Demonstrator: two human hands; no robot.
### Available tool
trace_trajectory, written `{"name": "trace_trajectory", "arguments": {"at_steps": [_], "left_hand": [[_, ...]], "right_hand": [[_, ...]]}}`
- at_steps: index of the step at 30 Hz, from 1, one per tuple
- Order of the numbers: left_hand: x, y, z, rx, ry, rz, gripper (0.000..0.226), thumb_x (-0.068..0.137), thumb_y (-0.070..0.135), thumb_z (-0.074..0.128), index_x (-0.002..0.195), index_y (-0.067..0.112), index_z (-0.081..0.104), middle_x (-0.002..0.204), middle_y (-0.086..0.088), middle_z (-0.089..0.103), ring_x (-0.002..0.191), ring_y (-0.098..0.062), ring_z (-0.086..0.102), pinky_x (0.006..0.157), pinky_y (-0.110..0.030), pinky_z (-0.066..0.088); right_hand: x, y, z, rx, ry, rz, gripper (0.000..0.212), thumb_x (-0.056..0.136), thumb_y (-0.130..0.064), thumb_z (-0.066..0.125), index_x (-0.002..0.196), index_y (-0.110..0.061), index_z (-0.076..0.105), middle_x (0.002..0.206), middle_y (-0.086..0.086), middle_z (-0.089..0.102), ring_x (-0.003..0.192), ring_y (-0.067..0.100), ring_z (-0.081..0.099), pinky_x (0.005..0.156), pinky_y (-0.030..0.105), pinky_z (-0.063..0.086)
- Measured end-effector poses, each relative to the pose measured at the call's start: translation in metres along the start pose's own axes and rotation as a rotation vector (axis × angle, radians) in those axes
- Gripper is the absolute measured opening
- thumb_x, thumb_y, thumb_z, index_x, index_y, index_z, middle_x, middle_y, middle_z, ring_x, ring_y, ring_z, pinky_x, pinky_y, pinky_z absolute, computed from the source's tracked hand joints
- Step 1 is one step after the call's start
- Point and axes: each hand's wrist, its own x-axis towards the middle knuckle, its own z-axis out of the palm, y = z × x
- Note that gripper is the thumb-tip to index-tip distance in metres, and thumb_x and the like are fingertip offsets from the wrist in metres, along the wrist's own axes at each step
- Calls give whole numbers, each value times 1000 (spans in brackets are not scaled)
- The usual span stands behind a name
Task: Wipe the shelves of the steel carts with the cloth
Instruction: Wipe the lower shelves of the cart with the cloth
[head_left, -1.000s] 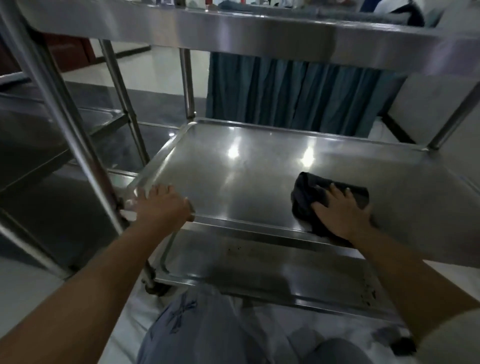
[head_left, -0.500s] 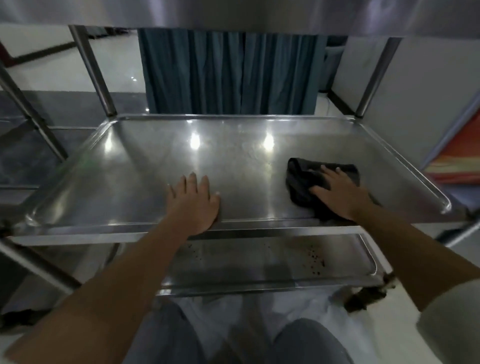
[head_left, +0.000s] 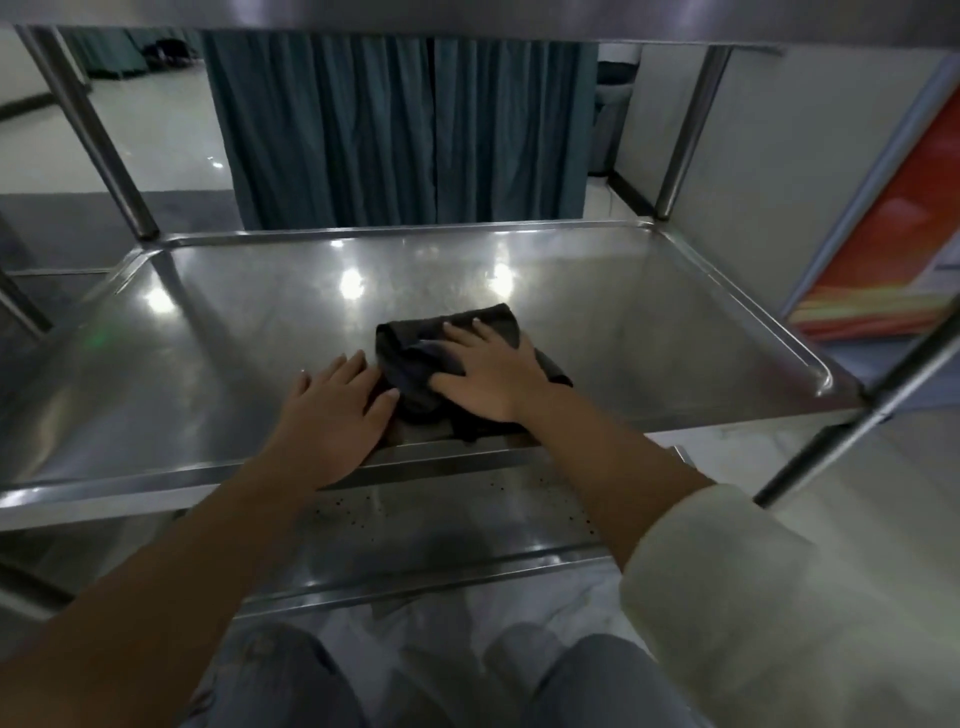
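A dark crumpled cloth lies on the middle shelf of a steel cart, near its front edge. My right hand presses flat on top of the cloth, fingers spread. My left hand rests flat on the shelf just left of the cloth, its fingertips touching the cloth's edge. Below, the bottom shelf shows dark specks of dirt. The underside of the top shelf runs across the top of the view.
Steel cart posts stand at the back left and back right. A teal curtain hangs behind the cart. A red-orange panel leans at the right. Another post slants at front right. My knees are below.
My right hand has slid the cloth leftward toward the shelf's middle. My left hand moved from the shelf's left front corner to beside the cloth. The view has shifted right and lower.
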Motion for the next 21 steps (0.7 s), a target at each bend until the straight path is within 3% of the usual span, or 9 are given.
{"name": "trace_trajectory", "arguments": {"at_steps": [4,9,11,14,17,21], "left_hand": [[0,3,-4,40,-34,-7,60,96,51,19,149,27,30,158,-2,26,145,-22,22,115,-48,17],[8,27,-22,104,-99,-87,51,98,48,27,132,15,46,133,-11,49,125,-31,44,103,-47,38],[16,47,-27,132,-196,-136,54,98,50,25,133,14,46,131,-15,48,121,-36,44,101,-48,39],[20,87,-20,32,-145,-110,55,99,51,26,129,9,47,135,-17,46,127,-35,40,106,-52,34],[20,117,-4,5,-64,-12,53,98,51,29,130,13,46,142,-14,42,135,-32,33,110,-52,27],[23,112,2,-16,-25,38,56,96,53,28,133,16,45,141,-11,44,134,-31,35,110,-48,28]], "right_hand": [[-30,70,-19,-8,52,112,61,85,-63,32,143,-48,26,158,-15,15,147,17,7,111,64,3],[-96,180,-55,-13,148,546,63,90,-58,38,148,-37,26,159,-9,16,147,22,10,114,60,11],[-113,194,-61,-30,159,666,65,89,-60,35,148,-36,24,160,-7,16,147,25,10,112,62,12],[-115,180,-58,-77,147,747,66,88,-60,29,148,-38,18,160,-3,15,146,31,9,109,67,10],[-117,162,-54,-87,103,658,63,91,-58,29,149,-39,15,161,-3,10,146,30,5,109,67,9],[-132,161,-52,-68,64,312,61,91,-58,38,148,-40,23,160,-11,13,147,20,6,112,62,14]]}}
